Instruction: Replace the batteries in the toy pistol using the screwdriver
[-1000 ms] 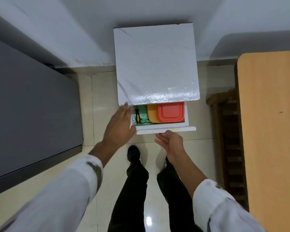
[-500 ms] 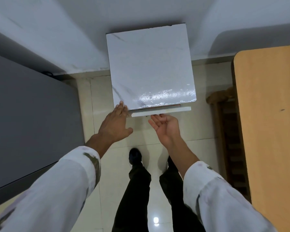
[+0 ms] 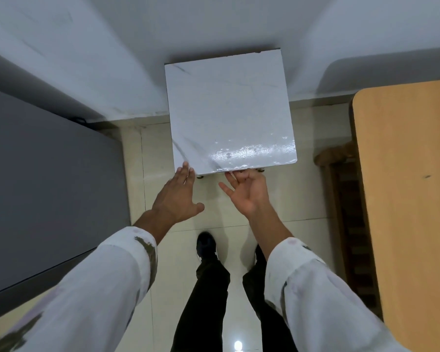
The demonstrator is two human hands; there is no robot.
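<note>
A small white cabinet with a glossy marble-look top (image 3: pixel 229 115) stands against the wall in front of me. Its drawer is pushed in, so nothing inside shows. My left hand (image 3: pixel 175 199) is flat, fingers straight, with its fingertips touching the top's front left corner. My right hand (image 3: pixel 247 191) is turned palm up, its loosely bent fingertips against the cabinet's front just under the top's edge. Neither hand holds anything. No toy pistol, screwdriver or batteries are in view.
A dark grey surface (image 3: pixel 48 186) fills the left side. A light wooden table (image 3: pixel 407 199) runs along the right, with a brown wooden frame (image 3: pixel 346 212) beside it. My legs and dark shoe (image 3: pixel 206 245) stand on the cream tiled floor.
The open drawer, which showed orange and red boxes, has slid fully into the cabinet. My right hand followed its front inward; my left hand stayed at the front left corner.
</note>
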